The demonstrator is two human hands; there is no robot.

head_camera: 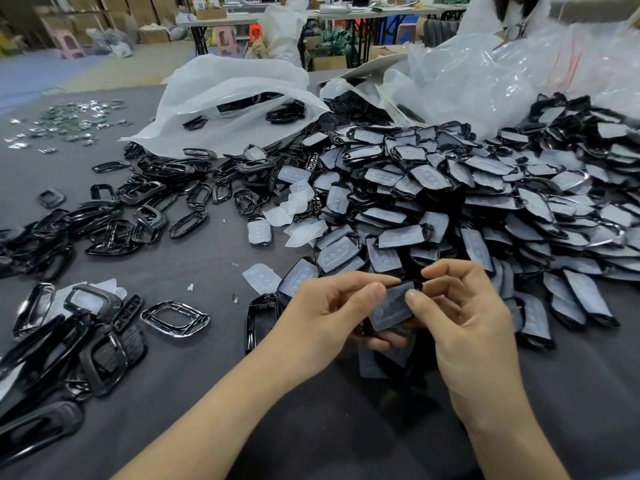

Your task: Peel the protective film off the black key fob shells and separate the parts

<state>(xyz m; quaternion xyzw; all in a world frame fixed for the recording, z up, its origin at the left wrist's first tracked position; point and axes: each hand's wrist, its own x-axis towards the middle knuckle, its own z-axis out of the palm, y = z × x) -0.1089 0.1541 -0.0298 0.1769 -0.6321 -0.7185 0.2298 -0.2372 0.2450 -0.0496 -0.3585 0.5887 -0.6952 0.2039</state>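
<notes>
At six o'clock, near the front edge of the dark grey surface [194, 393], both hands meet on one black key fob shell [391, 308]. The left grip [329, 317] is clamped on its left end, with the thumb lying on the face. The right grip [474, 327] pinches the right end between thumb and forefinger. Whitish protective film [388, 303] covers the shell's face.

From one to three o'clock spreads a large heap of filmed shells [485, 188]. Behind it, at one o'clock, lie crumpled clear plastic bags [485, 74]; I cannot tell what they hold. At eleven o'clock a white plastic bag [225, 84] lies on its side with its mouth open, and black frames [284, 112] show inside. More bare frames [138, 209] are strewn at nine to ten o'clock, and separated black parts [86, 337] lie at eight. Loose peeled films [298, 202] sit near the middle. Small shiny pieces [76, 119] are scattered far off at ten.
</notes>
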